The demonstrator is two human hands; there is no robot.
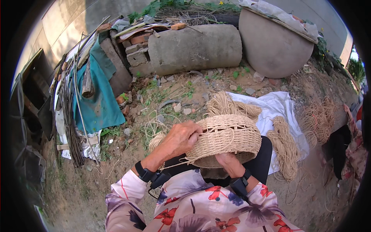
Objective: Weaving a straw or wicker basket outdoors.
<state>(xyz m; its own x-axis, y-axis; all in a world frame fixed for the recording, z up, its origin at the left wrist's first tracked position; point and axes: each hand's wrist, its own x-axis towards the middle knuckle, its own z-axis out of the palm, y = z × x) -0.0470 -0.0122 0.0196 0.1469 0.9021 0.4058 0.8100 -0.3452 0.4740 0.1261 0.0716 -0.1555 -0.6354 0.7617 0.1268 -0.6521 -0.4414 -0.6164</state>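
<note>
A woven basket (228, 141) of pale tan cord lies tilted over my lap, its round opening facing toward me. A dark slit-like gap runs across the weave near its far side. My left hand (179, 137) is closed at the basket's left side, fingertips bent against the weave; whether a single strand is pinched there is too small to tell. Through the opening goes my right hand (227, 161), its fingers hidden inside the basket. A loose cord end trails from the rim at the lower left.
Tan cord bundles lie beyond the basket and on a white sheet (276, 104) at right. Farther right are a loose cord tangle (320, 118) and part of another person (353, 143). A concrete cylinder (195, 49), large clay pot (274, 44) and teal cloth (96, 96) stand around.
</note>
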